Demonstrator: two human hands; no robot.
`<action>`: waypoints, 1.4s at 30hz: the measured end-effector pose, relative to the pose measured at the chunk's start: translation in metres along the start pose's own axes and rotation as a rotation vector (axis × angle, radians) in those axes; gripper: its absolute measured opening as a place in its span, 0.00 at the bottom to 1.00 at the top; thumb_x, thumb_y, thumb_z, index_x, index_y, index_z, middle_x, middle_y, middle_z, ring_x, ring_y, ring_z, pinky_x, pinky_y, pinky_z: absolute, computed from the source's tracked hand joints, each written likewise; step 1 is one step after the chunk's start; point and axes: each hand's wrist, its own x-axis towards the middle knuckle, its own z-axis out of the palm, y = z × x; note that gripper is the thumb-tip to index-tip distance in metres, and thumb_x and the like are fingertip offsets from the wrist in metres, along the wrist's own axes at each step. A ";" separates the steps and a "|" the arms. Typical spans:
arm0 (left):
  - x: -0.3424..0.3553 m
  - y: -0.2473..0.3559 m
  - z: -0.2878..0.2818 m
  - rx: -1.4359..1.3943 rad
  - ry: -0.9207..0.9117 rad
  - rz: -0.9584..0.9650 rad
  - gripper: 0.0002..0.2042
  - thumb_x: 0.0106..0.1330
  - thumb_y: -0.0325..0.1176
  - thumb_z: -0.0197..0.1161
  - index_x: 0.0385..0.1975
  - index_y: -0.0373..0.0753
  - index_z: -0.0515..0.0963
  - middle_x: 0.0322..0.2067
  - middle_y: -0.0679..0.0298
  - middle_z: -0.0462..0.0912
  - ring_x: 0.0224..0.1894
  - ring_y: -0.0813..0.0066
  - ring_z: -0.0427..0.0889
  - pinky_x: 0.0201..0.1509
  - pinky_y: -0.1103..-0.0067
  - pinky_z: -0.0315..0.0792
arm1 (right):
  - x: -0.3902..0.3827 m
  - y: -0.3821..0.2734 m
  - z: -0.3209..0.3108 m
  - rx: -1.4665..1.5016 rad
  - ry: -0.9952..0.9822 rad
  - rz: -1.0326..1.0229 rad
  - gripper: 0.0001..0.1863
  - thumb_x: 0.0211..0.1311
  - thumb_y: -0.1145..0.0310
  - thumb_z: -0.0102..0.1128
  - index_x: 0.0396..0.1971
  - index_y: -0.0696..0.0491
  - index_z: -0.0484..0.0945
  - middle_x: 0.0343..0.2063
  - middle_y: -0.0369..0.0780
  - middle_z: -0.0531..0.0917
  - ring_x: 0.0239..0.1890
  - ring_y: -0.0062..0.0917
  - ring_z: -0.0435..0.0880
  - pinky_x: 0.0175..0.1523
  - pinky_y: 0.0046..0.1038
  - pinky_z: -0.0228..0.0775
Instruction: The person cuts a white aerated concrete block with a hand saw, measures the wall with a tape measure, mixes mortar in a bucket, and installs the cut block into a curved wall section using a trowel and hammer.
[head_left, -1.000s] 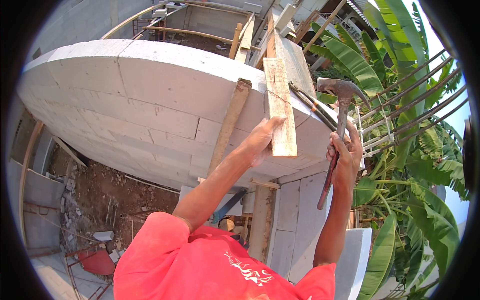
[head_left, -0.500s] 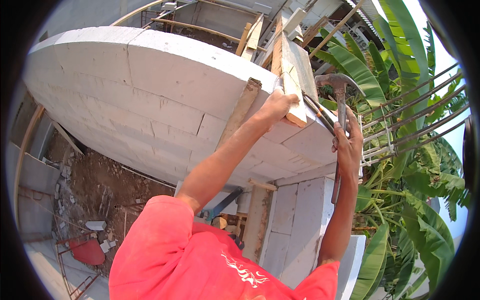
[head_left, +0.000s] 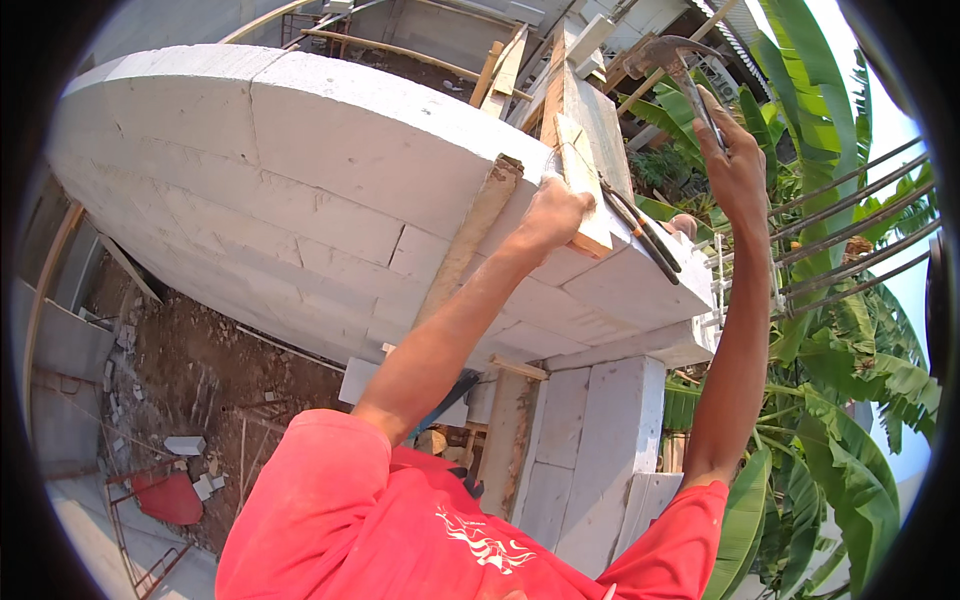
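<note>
Right hand (head_left: 735, 165) grips rusty metal claw hammer (head_left: 670, 59), held high — left hand (head_left: 556, 212) clasps pale flat wooden board (head_left: 580, 168) atop white block wall (head_left: 330, 150). Stray swing could strike that hand — jolt could drop black-and-orange metal pincers (head_left: 637, 230) alongside.

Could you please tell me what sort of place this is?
Probably an outdoor building site: a bare block wall, metal bars sticking out at the right, and a hammer in the person's right hand.

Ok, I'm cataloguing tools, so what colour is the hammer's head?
Dull greyish-brown; the hammer head shows best in the head view, above the right hand.
</note>
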 end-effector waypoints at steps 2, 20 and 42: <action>0.006 -0.005 0.000 0.055 0.011 0.014 0.26 0.65 0.31 0.60 0.55 0.16 0.64 0.49 0.42 0.78 0.46 0.60 0.84 0.42 0.70 0.83 | -0.001 0.000 0.015 -0.093 -0.131 0.040 0.24 0.70 0.61 0.60 0.65 0.44 0.76 0.41 0.45 0.87 0.37 0.27 0.81 0.51 0.29 0.73; -0.001 0.004 0.000 0.126 -0.062 0.143 0.32 0.65 0.27 0.56 0.72 0.32 0.59 0.65 0.42 0.69 0.65 0.56 0.72 0.71 0.70 0.63 | 0.013 0.012 0.037 -0.198 -0.113 0.034 0.24 0.70 0.59 0.58 0.65 0.42 0.76 0.46 0.51 0.87 0.46 0.40 0.87 0.55 0.36 0.73; 0.010 -0.005 -0.018 0.102 -0.233 0.200 0.21 0.65 0.23 0.52 0.58 0.28 0.78 0.50 0.48 0.81 0.46 0.67 0.84 0.41 0.72 0.89 | 0.041 -0.009 0.012 -0.123 0.084 -0.099 0.21 0.70 0.57 0.57 0.58 0.48 0.81 0.41 0.49 0.88 0.45 0.46 0.86 0.54 0.40 0.73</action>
